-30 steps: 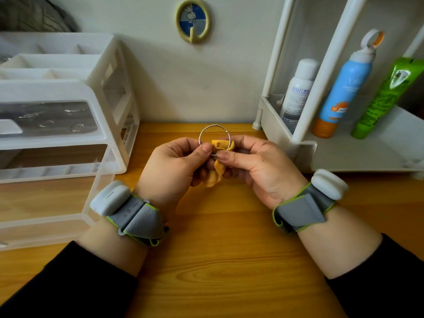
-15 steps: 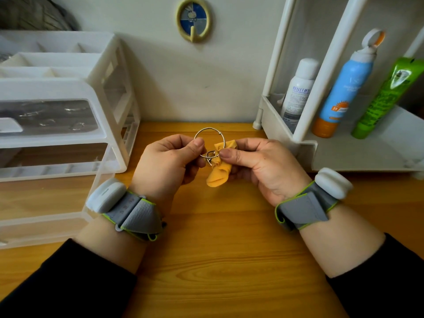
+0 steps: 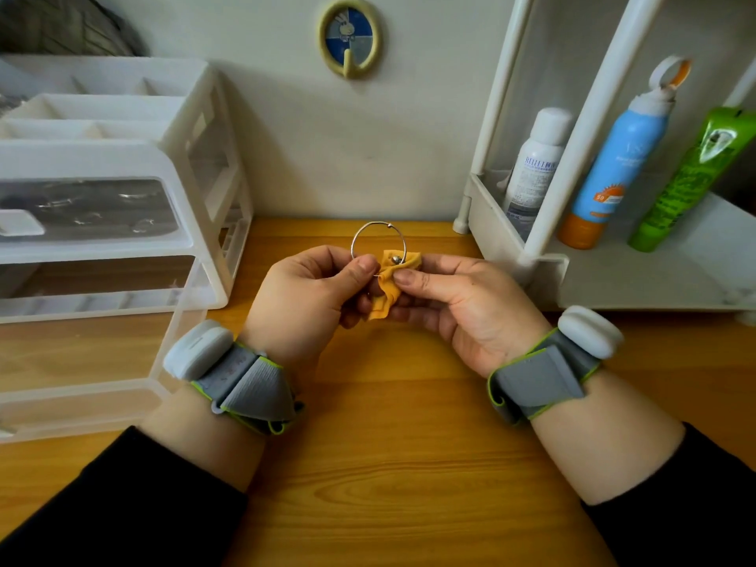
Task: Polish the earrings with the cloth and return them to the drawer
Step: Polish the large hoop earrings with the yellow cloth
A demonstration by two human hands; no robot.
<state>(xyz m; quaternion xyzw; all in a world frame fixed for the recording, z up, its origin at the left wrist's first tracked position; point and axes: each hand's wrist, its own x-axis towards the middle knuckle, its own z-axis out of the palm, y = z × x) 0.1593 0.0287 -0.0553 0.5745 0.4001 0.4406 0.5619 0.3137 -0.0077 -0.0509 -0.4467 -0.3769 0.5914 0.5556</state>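
A large silver hoop earring [image 3: 360, 233] stands upright above the middle of the wooden desk. My left hand [image 3: 304, 296] pinches its lower left part between thumb and forefinger. My right hand [image 3: 458, 304] pinches a small folded yellow cloth [image 3: 386, 288] against the hoop's lower right part, where a small silver bead shows on the cloth. To the left stands a white plastic drawer unit [image 3: 196, 223]; its clear lower drawer [image 3: 122, 394] is pulled out over the desk.
A white shelf rack [image 3: 544, 259] stands at the right with a white bottle [image 3: 532, 169], a blue spray can [image 3: 613, 165] and a green tube [image 3: 687, 186]. A yellow wall hook [image 3: 351, 36] hangs on the wall behind. Both wrists wear grey strapped devices.
The cloth in my right hand has slid along the hoop's lower part, away and back again. The hoop has shifted slightly left and back; both hands keep their hold.
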